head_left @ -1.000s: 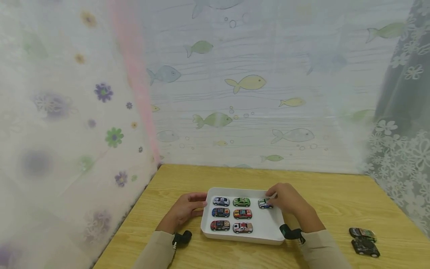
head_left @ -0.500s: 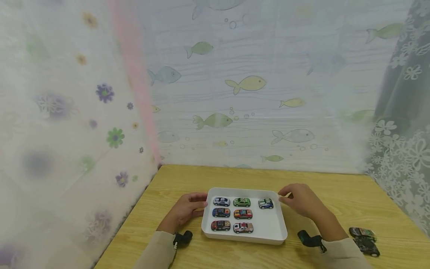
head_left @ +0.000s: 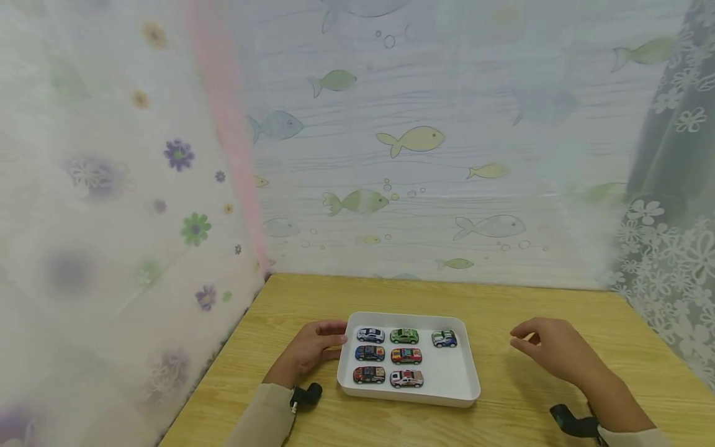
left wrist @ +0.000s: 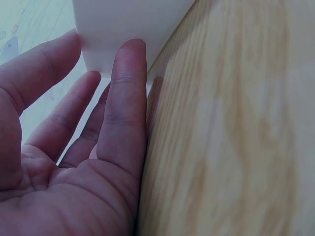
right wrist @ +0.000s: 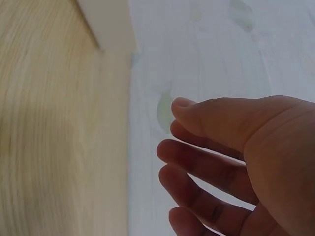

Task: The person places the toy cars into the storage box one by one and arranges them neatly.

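A shallow white tray [head_left: 447,377] lies on the wooden table, holding several small toy cars. My left hand [head_left: 311,349] is at its left end; in the left wrist view the nearly straight fingers of that hand [left wrist: 93,157] touch the tray's outer wall [left wrist: 128,29]. Right of the tray, apart from it, my right hand [head_left: 550,347] hovers over the table. Its fingers are loosely bent with nothing in them, as the right hand [right wrist: 231,157] in its wrist view confirms. Alone at the tray's upper right sits a white, green and blue toy car [head_left: 444,339].
Six-odd spots aside, the other cars stand in two columns on the tray's left, among them a green car [head_left: 404,336] and a red one [head_left: 406,356]. Table [head_left: 313,422] surrounds the tray. Curtains with printed fish [head_left: 419,139] hang behind.
My right hand has let go of the white, green and blue car and moved right, away from the tray. Its arm now covers the two dark cars on the table. The left hand stays put.
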Demonstrator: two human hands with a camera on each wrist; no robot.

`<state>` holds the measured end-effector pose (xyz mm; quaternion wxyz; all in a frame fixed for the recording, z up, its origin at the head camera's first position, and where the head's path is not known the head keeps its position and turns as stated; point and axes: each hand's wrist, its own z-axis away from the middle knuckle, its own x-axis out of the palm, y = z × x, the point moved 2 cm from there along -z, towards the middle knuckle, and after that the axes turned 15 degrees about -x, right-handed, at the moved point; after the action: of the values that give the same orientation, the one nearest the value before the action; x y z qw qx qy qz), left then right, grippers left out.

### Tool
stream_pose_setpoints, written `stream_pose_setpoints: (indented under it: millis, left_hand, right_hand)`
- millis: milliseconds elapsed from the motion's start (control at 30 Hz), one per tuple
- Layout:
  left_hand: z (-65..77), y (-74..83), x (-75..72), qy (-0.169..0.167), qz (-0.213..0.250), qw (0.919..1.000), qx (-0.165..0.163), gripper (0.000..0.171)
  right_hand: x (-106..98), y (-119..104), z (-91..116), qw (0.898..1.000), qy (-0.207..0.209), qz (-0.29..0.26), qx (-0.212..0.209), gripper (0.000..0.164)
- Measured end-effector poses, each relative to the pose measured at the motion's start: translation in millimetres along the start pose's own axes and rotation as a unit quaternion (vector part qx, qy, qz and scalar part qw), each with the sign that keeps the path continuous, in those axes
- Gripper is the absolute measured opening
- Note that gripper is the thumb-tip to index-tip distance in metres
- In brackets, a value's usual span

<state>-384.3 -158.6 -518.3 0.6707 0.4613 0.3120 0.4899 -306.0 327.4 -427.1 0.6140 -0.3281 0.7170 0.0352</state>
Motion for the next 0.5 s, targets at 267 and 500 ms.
stream_pose_setpoints:
  millis: [267, 500]
  left_hand:
    - [0.2, 1.1, 0.2, 0.003, 0.000, 1.0000, -0.003, 0.049]
    - [-0.5, -0.1, -1.2, 0.006, -0.003, 1.0000, -0.001, 0.049]
  right_hand:
    - [-17, 25, 31, 1.000, -0.013, 0.017, 0.018, 0.026]
    - [-26, 45, 54, 0.999, 0.012, 0.045, 0.022, 0.023]
